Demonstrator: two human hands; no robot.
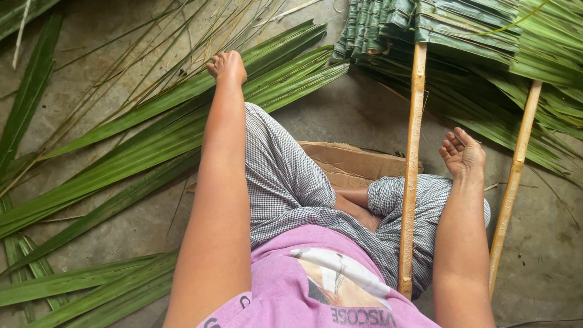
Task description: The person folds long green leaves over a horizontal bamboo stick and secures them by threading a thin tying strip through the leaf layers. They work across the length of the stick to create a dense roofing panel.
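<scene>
The long green palm leaves (182, 115) fan across the concrete floor (352, 115) from nine toward one o'clock. My left hand (226, 65) is at eleven o'clock, curled shut on them — what exactly sits between the fingers I cannot tell. My right hand (463, 153) hovers at three o'clock, open and empty, fingers loosely spread, between two bamboo sticks (412, 164). At one o'clock those sticks carry folded leaf thatch (437, 27). Flattened cardboard (349, 164) lies under my checked trousers (285, 176).
</scene>
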